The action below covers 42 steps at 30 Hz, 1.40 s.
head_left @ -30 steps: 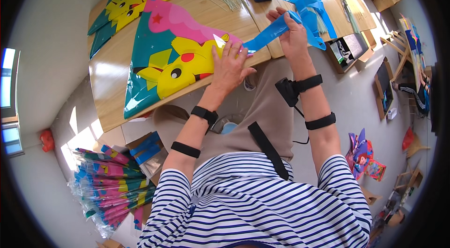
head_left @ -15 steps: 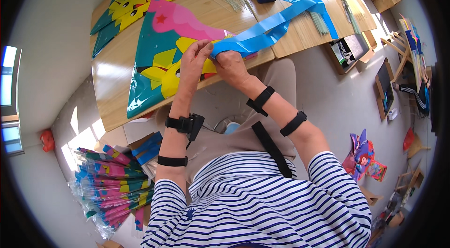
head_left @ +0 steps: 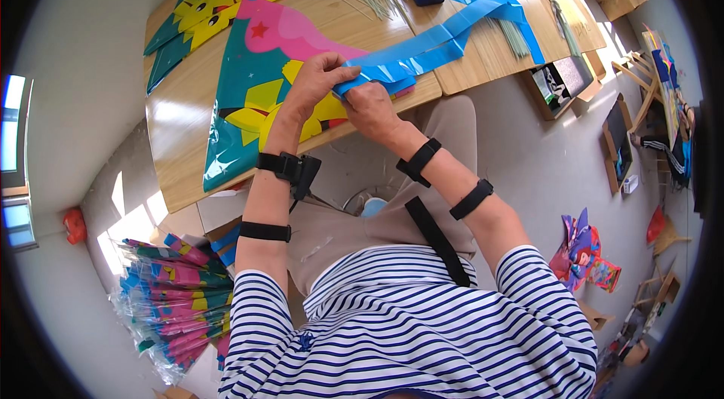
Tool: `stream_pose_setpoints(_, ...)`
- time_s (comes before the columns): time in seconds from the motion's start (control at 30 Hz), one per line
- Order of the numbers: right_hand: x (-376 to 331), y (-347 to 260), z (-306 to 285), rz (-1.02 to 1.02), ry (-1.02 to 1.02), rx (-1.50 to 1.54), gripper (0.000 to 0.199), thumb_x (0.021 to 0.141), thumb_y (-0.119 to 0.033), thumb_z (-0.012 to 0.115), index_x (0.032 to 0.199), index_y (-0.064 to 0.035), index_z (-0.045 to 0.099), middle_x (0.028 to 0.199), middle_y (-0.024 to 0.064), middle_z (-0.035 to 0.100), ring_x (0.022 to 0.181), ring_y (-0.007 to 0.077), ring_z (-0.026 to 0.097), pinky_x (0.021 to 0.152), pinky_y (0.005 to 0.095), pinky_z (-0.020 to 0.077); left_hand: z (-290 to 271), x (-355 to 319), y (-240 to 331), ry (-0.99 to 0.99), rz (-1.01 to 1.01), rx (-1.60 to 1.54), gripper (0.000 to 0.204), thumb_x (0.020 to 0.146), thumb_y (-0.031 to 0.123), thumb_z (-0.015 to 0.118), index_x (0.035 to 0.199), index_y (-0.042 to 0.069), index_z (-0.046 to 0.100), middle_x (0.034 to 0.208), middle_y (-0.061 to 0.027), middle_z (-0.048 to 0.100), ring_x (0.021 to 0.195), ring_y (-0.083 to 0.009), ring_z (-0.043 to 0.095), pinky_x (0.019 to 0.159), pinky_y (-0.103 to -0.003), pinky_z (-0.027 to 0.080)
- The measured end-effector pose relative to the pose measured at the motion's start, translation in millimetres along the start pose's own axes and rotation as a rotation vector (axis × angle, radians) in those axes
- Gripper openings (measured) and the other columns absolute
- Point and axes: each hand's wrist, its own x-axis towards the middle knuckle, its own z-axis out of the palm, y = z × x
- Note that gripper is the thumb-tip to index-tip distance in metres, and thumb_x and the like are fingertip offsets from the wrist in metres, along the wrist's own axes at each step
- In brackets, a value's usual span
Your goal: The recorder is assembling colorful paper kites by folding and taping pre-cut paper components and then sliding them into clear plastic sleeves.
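The ribbon [head_left: 437, 58] is plain blue, and the sheet [head_left: 260, 71] is teal, pink and yellow, with a red star [head_left: 259, 29] on its pink part. The shirt [head_left: 422, 323] has navy stripes on white, the trousers [head_left: 354, 231] are beige, and the straps [head_left: 264, 231] are black. The counter [head_left: 181, 127] is light brown with wood grain.

Black armbands [head_left: 265, 232] accompany a navy-striped shirt [head_left: 422, 316] and beige trousers [head_left: 339, 231].

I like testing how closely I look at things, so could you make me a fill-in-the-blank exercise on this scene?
1. The left hand and right hand hold a ____ ribbon.
2. The star on the printed sheet is ____.
3. The white shirt has dark blue ____.

Missing words: blue; red; stripes.
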Motion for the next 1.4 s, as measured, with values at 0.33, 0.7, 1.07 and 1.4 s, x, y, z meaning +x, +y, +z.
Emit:
stream_pose_setpoints(0.33,-2,10,9,0.065,0.168,0.214,0.021,0.082,0.008,0.060,0.099,-0.0020,0.067,0.101,0.0204,0.069,0.101,0.0421,0.064,0.086,0.0486,0.0530,-10,-8,12,-0.139,0.115,-0.388,0.024,0.088,0.014,0.077,0.107,0.003,0.068,0.091,-0.0033,0.071,0.082,-0.0121,0.067,0.078,-0.026,0.052)
stream_pose_setpoints(0.7,-14,20,18,0.055,0.189,0.276,0.041,0.081,0.014,0.062,0.116,-0.0054,0.068,0.107,0.0190,0.068,0.107,0.0405,0.061,0.092,0.0469,0.0502,-83,-69,33,0.120,0.174,-0.810,0.052,0.093,0.031,0.077,0.130,0.001,0.057,0.087,-0.0042,0.069,0.068,-0.0121,0.067,0.095,-0.037,0.060)
stream_pose_setpoints(1.07,-6,9,14,0.030,0.172,0.102,0.043,0.078,0.014,0.053,0.114,-0.0051,0.068,0.113,0.0195,0.066,0.110,0.0448,0.057,0.095,0.0495,0.0480,-324,-202,-42,0.325,0.541,-1.065,0.062,0.099,0.042,0.065,0.136,-0.007,0.056,0.052,0.0060,0.038,0.044,-0.0055,0.037,0.109,-0.033,0.049)
stream_pose_setpoints(1.4,-10,12,12,0.054,0.157,0.016,0.036,0.080,0.014,0.050,0.108,-0.0007,0.067,0.111,0.0195,0.066,0.110,0.0440,0.057,0.093,0.0481,0.0485,-248,-213,-72,1.218,0.085,0.547,0.021,0.083,0.011,0.073,0.100,-0.002,0.070,0.093,-0.0143,0.073,0.085,-0.0290,0.069,0.084,-0.039,0.053)
